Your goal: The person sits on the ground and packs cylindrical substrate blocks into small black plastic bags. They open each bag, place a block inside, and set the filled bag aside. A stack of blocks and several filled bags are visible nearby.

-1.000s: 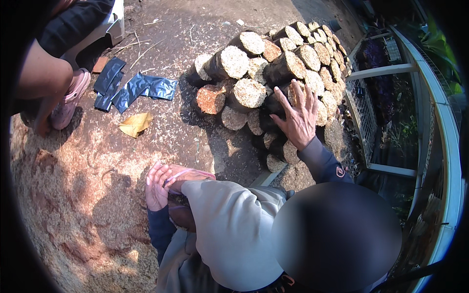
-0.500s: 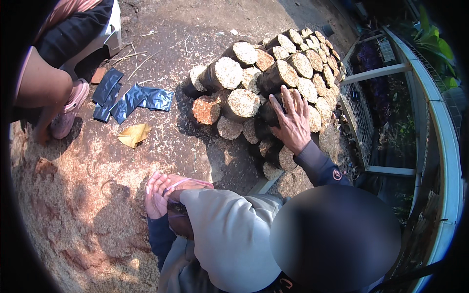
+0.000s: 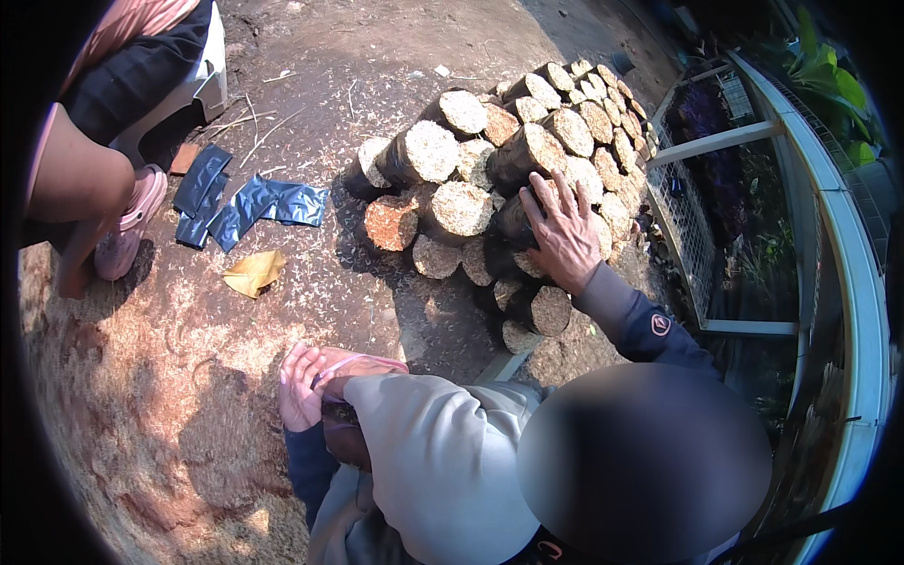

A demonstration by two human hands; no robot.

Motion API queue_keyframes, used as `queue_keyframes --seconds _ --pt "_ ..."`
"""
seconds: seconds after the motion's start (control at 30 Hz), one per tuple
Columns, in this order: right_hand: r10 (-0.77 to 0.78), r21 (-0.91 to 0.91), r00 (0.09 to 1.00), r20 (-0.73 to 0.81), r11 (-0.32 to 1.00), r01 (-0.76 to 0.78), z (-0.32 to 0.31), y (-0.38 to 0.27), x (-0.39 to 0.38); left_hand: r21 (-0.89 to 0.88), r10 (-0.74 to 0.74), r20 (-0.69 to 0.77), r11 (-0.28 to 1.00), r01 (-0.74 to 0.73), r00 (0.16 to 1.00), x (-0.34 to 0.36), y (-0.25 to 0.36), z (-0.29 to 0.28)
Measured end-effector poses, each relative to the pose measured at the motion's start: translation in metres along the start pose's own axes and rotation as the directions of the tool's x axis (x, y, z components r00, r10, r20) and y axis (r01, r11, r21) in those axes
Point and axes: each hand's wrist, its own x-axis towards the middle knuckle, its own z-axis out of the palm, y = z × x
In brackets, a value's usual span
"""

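Observation:
A heap of black plastic bags packed with sawdust lies on its side, round pale ends toward me. My right hand rests palm down on one bag in the near part of the heap, its fingers spread over the black side and the sawdust end. Much of that bag is hidden under the hand. Low at the left, my left hand is beside my sandalled foot, palm up, with fingers loosely bent and apart. I see nothing held in it.
Flat black plastic bags and a dry yellow leaf lie on the ground. Another person's leg and a white stool are at upper left. Loose sawdust covers the lower left. A mesh-panelled frame stands at right.
The view has shifted slightly, so the heap sits a little lower and further left. My right hand stays on the same bag, and my left hand has barely moved.

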Motion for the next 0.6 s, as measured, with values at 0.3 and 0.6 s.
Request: queue_keyframes --seconds 0.3,0.6 --pt "-0.234 -0.047 0.969 0.082 0.97 0.238 -0.005 0.015 0.013 0.034 -0.021 -0.051 0.999 0.023 0.998 0.002 -0.001 0.003" --pt "-0.229 -0.114 0.965 0.129 0.963 0.244 -0.004 0.02 0.022 0.063 -0.023 -0.048 0.998 0.026 0.999 0.002 0.0 0.003"
